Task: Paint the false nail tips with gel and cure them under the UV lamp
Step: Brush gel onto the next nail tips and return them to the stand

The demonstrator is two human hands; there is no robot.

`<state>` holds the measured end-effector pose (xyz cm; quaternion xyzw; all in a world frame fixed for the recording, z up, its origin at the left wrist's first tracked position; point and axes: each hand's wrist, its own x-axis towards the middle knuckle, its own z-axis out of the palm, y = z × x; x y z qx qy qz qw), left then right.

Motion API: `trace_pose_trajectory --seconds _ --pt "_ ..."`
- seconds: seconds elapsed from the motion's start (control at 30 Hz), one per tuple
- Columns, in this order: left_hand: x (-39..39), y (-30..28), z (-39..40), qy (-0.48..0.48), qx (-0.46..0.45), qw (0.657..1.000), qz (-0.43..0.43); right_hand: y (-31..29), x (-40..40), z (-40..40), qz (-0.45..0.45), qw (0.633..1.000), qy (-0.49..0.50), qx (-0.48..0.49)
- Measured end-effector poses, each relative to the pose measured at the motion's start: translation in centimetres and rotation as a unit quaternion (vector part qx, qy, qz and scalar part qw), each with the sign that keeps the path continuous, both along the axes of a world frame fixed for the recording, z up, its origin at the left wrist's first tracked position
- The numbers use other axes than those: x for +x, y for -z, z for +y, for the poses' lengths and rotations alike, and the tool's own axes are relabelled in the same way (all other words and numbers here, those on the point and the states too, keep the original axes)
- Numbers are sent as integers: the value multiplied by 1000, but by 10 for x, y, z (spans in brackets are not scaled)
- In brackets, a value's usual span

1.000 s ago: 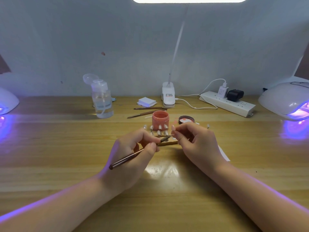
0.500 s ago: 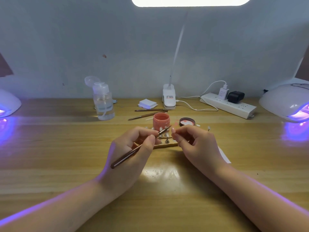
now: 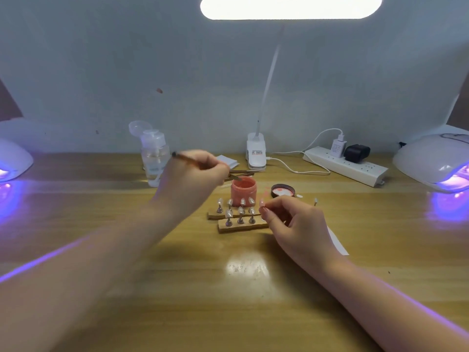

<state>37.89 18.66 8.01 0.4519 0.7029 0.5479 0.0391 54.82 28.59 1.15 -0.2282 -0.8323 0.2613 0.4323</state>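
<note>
My left hand point(image 3: 193, 179) grips a thin brush point(image 3: 203, 163), its tip over the open pink gel jar point(image 3: 243, 190) at mid-table. My right hand point(image 3: 291, 222) pinches a small stand with a pink-coated nail tip point(image 3: 264, 198) just right of the jar. Two wooden strips point(image 3: 241, 226) in front of the jar carry several clear nail tips point(image 3: 241, 210) on metal stands. The jar's lid point(image 3: 283, 190) lies open side up to the right. UV lamps glow purple at the far right point(image 3: 436, 161) and far left point(image 3: 12, 161).
A pump bottle point(image 3: 154, 153) stands behind my left hand. A clip lamp base point(image 3: 256, 153), a power strip point(image 3: 347, 165) with plugs and cables, a white pad point(image 3: 228, 161) and spare tools line the back. One stand with a tip point(image 3: 315, 201) and a paper strip point(image 3: 337, 243) lie on the right.
My left hand has lifted and moved away from me with the brush, from the held nail tip to the gel jar. My right hand stays in place with the tip.
</note>
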Motion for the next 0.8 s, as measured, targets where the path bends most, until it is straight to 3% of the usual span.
trace_pose_trajectory --seconds 0.1,0.23,0.37,0.57,0.8 --pt "-11 -24 30 -21 -103 992 67 1 0 -1 1 1000 -4 7" --pt "-13 -40 66 -1 -240 966 92 1 -1 -1 5 1000 -4 13" --pt "-10 -35 85 -2 -308 943 123 0 -2 -1 4 1000 -9 17" --pt "-11 -29 89 -10 -303 950 72 0 -1 -1 7 1000 -6 29" --pt "-33 -35 66 -31 -182 977 -107 0 -1 -1 -4 1000 -4 28"
